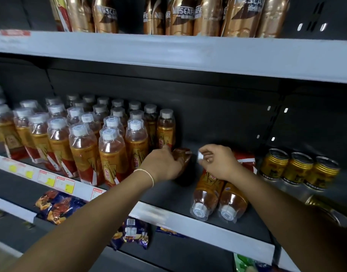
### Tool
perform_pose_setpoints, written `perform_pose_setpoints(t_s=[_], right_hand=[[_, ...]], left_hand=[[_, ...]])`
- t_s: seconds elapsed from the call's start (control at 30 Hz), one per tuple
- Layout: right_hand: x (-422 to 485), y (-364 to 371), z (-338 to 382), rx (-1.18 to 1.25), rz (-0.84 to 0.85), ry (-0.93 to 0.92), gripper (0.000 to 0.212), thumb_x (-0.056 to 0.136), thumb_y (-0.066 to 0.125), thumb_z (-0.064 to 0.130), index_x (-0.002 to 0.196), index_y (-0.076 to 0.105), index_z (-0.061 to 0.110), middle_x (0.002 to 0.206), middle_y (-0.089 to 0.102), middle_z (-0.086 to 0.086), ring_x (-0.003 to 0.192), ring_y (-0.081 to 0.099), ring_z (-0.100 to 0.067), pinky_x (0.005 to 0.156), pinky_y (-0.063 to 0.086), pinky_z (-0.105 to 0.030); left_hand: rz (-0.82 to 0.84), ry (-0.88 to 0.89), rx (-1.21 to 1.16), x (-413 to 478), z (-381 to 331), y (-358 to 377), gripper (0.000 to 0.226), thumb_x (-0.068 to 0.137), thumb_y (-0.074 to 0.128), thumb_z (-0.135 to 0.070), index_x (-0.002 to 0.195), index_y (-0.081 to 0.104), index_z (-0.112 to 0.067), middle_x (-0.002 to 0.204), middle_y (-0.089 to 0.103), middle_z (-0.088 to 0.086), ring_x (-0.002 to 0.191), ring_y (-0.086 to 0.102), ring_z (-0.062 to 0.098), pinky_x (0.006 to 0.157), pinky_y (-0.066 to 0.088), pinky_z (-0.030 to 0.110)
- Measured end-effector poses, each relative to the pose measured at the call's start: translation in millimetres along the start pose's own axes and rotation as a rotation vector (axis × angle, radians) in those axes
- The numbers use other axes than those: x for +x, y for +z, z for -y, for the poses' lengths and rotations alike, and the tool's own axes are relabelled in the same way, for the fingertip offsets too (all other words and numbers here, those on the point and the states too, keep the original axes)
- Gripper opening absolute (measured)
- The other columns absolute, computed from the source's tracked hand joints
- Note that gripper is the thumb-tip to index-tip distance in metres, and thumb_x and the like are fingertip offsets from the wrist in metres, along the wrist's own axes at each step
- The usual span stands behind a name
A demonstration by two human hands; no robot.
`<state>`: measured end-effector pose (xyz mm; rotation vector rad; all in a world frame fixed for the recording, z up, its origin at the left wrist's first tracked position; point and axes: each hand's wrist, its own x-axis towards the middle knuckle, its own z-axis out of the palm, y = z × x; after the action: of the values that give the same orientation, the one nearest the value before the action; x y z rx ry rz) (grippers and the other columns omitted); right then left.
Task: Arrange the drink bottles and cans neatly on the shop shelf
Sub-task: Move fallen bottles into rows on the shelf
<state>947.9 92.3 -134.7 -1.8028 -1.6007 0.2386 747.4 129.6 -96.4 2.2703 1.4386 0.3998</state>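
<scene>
Where the left hand [161, 164] grips, a bottle [182, 155] lies.

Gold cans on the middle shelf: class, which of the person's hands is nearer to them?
Right. The right hand, pinching a bottle cap, is just left of the gold cans; the left hand is farther left, gripping a tipped bottle beside the standing bottles.

Place: a shop, drinks section.
Shelves [188, 54]: grey metal tiers, one above another.
Stock: rows of identical bottles [111, 154], cans [298, 169], snack packets [58, 205] below.
Edge strip: price labels [65, 184].
</scene>
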Motion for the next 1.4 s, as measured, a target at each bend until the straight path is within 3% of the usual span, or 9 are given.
perform_pose_setpoints(t_s=[0.13, 0.23, 0.47, 0.63, 0.73, 0.8, 0.9, 1.07, 1.4], right_hand=[[3.1, 8.0, 15.5, -0.052, 0.071, -0.094, 0.045, 0.077, 0.082, 0.018, 0.120, 0.069, 0.019, 0.114, 0.070, 0.001, 0.106, 0.066, -0.014, 0.097, 0.051, -0.028], [4.5, 13.3, 26.4, -0.096, 0.151, -0.162, 0.065, 0.070, 0.086, 0.025, 0.130, 0.062, 0.021, 0.124, 0.066, 0.000, 0.115, 0.060, -0.015, 0.098, 0.046, -0.024], [4.3, 36.4, 37.7, -0.129, 0.142, -0.203, 0.084, 0.057, 0.091, 0.048, 0.129, 0.057, 0.021, 0.124, 0.064, -0.001, 0.112, 0.061, -0.018, 0.095, 0.049, -0.030], [9.2, 35.6, 31.0, -0.022, 0.011, -0.063, 0.080, 0.059, 0.090, 0.048, 0.125, 0.056, 0.017, 0.120, 0.062, -0.003, 0.111, 0.060, -0.020, 0.094, 0.050, -0.032], [16.8, 29.6, 25.5, 0.053, -0.001, 0.061, 0.072, 0.057, 0.093, 0.046, 0.116, 0.063, 0.017, 0.113, 0.065, -0.001, 0.105, 0.062, -0.017, 0.092, 0.053, -0.037], [21.5, 26.7, 22.1, 0.098, 0.006, 0.140, 0.066, 0.056, 0.094, 0.045, 0.109, 0.065, 0.020, 0.107, 0.068, 0.003, 0.100, 0.064, -0.015, 0.089, 0.055, -0.037], [27.7, 28.0, 19.2, 0.073, 0.011, 0.173, 0.064, 0.059, 0.094, 0.043, 0.109, 0.062, 0.020, 0.105, 0.067, 0.003, 0.098, 0.063, -0.016, 0.088, 0.055, -0.036], [39.0, 36.0, 20.1, 0.000, -0.003, 0.199, 0.058, 0.066, 0.090, 0.042, 0.111, 0.059, 0.021, 0.105, 0.064, 0.003, 0.098, 0.062, -0.016, 0.087, 0.055, -0.036], [54.1, 49.1, 21.3, -0.059, -0.087, 0.231, 0.063, 0.074, 0.086, 0.039, 0.121, 0.054, 0.013, 0.118, 0.063, -0.007, 0.108, 0.062, -0.026, 0.088, 0.052, -0.036]], left_hand=[[0.037, 0.030, 0.051, 1.2, -3.3, -22.6, 0.051, 0.090, 0.052, -0.056, 0.100, 0.067, -0.008, 0.095, 0.071, 0.008, 0.093, 0.066, 0.027, 0.079, 0.053, 0.031], [0.050, 0.040, 0.140, 5.8, -7.6, -32.4, 0.048, 0.092, 0.051, -0.049, 0.071, 0.063, -0.008, 0.074, 0.067, 0.004, 0.081, 0.065, 0.023, 0.065, 0.047, 0.026], [0.018, 0.034, 0.209, 22.1, -20.3, -52.6, 0.045, 0.080, 0.062, -0.053, 0.053, 0.057, -0.017, 0.056, 0.058, -0.004, 0.054, 0.055, 0.010, 0.044, 0.033, 0.022], [0.006, 0.062, -0.131, 31.9, -19.0, -54.4, 0.055, 0.088, 0.048, -0.066, 0.086, 0.069, -0.015, 0.069, 0.067, 0.002, 0.058, 0.066, 0.016, 0.044, 0.048, 0.023], [-0.035, 0.120, -0.338, 34.0, -12.2, -42.8, 0.044, 0.097, 0.046, -0.051, 0.102, 0.065, -0.011, 0.084, 0.066, 0.003, 0.081, 0.067, 0.023, 0.069, 0.060, 0.039], [-0.101, 0.158, -0.435, 34.7, -3.1, -34.0, 0.031, 0.100, 0.047, -0.036, 0.107, 0.065, -0.012, 0.086, 0.066, 0.002, 0.085, 0.065, 0.024, 0.076, 0.057, 0.032], [-0.164, 0.230, -0.282, 33.5, 16.8, -18.3, 0.030, 0.099, 0.048, -0.018, 0.124, 0.062, -0.010, 0.111, 0.068, 0.006, 0.103, 0.063, 0.022, 0.074, 0.041, 0.008], [-0.088, 0.360, 0.107, 26.7, 43.9, 18.7, 0.046, 0.092, 0.048, -0.016, 0.138, 0.050, -0.010, 0.131, 0.056, 0.013, 0.120, 0.054, 0.029, 0.102, 0.044, 0.034], [-0.082, 0.443, 0.257, 24.7, 68.7, 66.6, 0.062, 0.103, 0.033, -0.043, 0.155, 0.022, -0.010, 0.162, 0.018, 0.011, 0.151, 0.009, 0.021, 0.120, 0.002, 0.026]])
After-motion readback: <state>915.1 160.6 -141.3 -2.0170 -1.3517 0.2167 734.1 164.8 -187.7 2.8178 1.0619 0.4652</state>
